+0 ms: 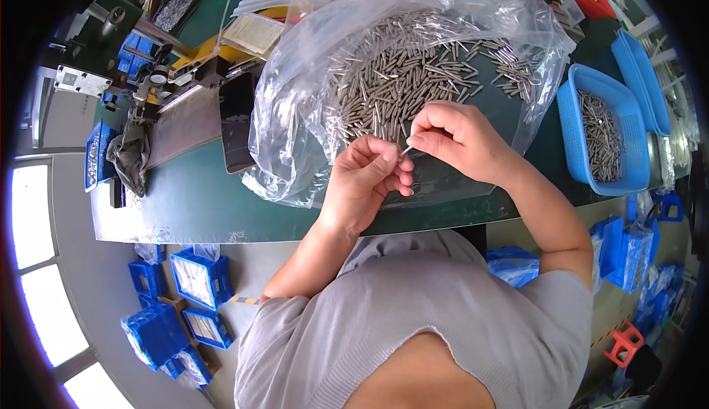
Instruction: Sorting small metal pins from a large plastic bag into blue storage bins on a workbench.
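My left hand and my right hand meet over the near part of the bench. A short, thin metal pin spans the gap between their fingertips, pinched at both ends. The fingers cover most of it. Just beyond lies a big heap of similar grey metal pins, spread on a clear plastic bag. A smaller cluster of pins lies apart on the right side of the bag.
On the right stands a blue basket holding more pins, with another blue tray behind it. A dark phone-like slab and a bench fixture with a dial gauge are at left. Blue crates stand on the floor.
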{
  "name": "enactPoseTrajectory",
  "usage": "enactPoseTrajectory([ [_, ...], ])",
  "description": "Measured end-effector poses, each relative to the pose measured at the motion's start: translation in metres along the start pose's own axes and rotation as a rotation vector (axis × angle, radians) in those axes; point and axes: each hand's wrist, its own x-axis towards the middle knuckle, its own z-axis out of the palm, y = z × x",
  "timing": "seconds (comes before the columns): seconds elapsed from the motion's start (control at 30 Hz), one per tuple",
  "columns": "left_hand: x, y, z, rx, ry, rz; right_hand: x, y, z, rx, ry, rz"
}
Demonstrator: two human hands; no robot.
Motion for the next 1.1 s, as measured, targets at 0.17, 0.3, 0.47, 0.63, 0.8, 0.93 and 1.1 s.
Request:
enactPoseTrajectory([
  [0.17,0.000,0.000,-0.001,0.011,-0.005,-0.005,-0.002,-0.005,0.002,-0.012,-0.017,-0.044],
  [0.3,0.001,0.000,-0.002,0.030,-0.027,-0.006,-0.001,-0.005,0.010,0.094,-0.073,0.053],
  [0.47,0.002,-0.001,-0.001,-0.029,0.000,0.006,0.000,0.006,0.004,0.203,0.022,0.160],
  [0.63,0.001,-0.001,-0.002,-0.027,-0.002,0.021,0.008,0.017,-0.031,1.096,0.076,0.409],
  [0.8,0.000,0.000,-0.003,-0.060,-0.026,0.024,0.010,0.022,-0.026,0.962,0.020,0.489],
  [0.93,0.000,0.000,-0.003,-0.065,-0.027,0.021,0.009,0.021,-0.013,-0.126,0.094,0.165],
  [1.1,0.000,0.000,-0.002,-0.068,-0.034,0.020,0.006,0.026,0.000,-0.506,0.065,-0.005],
])
